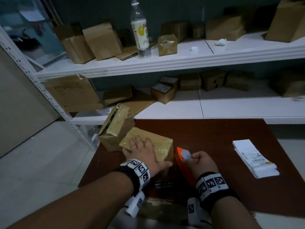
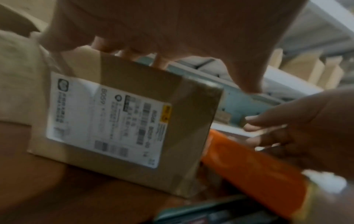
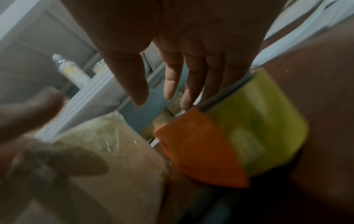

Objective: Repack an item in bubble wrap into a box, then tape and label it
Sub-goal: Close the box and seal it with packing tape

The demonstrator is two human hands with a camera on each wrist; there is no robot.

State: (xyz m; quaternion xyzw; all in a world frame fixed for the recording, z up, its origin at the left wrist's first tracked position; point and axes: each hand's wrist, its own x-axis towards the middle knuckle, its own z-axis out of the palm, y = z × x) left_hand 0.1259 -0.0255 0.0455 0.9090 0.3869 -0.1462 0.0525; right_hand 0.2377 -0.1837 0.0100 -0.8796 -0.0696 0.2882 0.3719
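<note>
Taped cardboard box (image 1: 149, 146) sits on the dark brown bench (image 1: 214, 146) near its left edge, wrapped in glossy clear tape, with a white shipping label (image 2: 107, 119) on the side facing the person. The left hand (image 1: 145, 154) lies on top of the box, fingers (image 1: 137, 142) spread flat over the top and thumb down the near side. A second, rougher taped box (image 1: 115, 126) stands touching it on the far left, one flap gaping.

White shelves (image 1: 165, 63) behind the bench carry many small cardboard cartons and 1 tall clear plastic bottle (image 1: 140, 30).

An orange tape dispenser (image 1: 181, 162) with a yellowish tape roll (image 3: 258, 121) stands just to the right of the box. The right hand (image 1: 202, 162) hovers at the dispenser; in the wrist view its fingers (image 3: 170, 81) are straight and relaxed, gripping nothing.

A stack of white shipping labels (image 1: 254, 157) lies well apart on the right.
</note>
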